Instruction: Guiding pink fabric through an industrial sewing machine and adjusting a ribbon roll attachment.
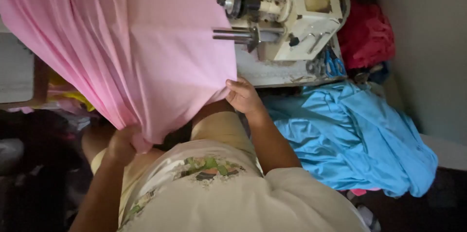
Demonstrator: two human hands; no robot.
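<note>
I see the pink cloth (131, 42) filling the upper left of the frame, held off the sewing machine (287, 18) at upper centre, so no seam is under the needle as far as I can tell. My left hand (121, 144) is clenched on its lower edge; my right hand (243, 96) pinches its corner beside the worktop (272, 74). The cloth looks thin, soft, creased. Crumpled blue cloth (355, 139) lies at right.

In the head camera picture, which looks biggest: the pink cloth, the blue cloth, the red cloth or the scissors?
1. Pink cloth, though it hangs nearest the camera.
2. Blue cloth.
3. Red cloth.
4. Scissors.
</note>
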